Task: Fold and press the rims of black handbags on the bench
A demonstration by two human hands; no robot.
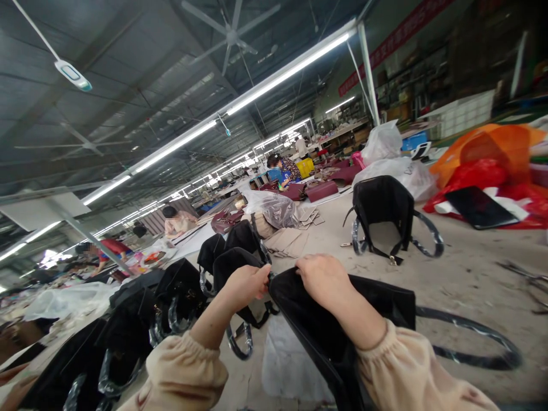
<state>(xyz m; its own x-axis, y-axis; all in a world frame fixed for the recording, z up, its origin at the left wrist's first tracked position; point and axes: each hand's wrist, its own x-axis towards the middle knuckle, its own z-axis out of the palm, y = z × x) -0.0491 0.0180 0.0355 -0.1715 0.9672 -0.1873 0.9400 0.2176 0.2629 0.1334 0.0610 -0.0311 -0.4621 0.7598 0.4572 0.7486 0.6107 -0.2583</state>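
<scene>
A black handbag (381,299) lies tilted in front of me, its rim facing up and its plastic-wrapped handle (483,342) spread to the right. My right hand (323,279) is closed over the bag's far rim, fingers curled over the edge. At the bag's far left corner, the fingers of my left hand (246,287) are pinched together; what lies between them is hidden. Behind that hand stand more black handbags (235,260). Another black handbag (383,208) stands open on the table further back, with its wrapped handles out to the sides.
Several black bags (137,308) crowd the left. Beige pieces (289,242) and a clear plastic bag (274,208) lie beyond. At right are scissors (528,277), a dark tablet (482,206) and red plastic (479,174). Co-workers (182,222) sit further along the table (471,268).
</scene>
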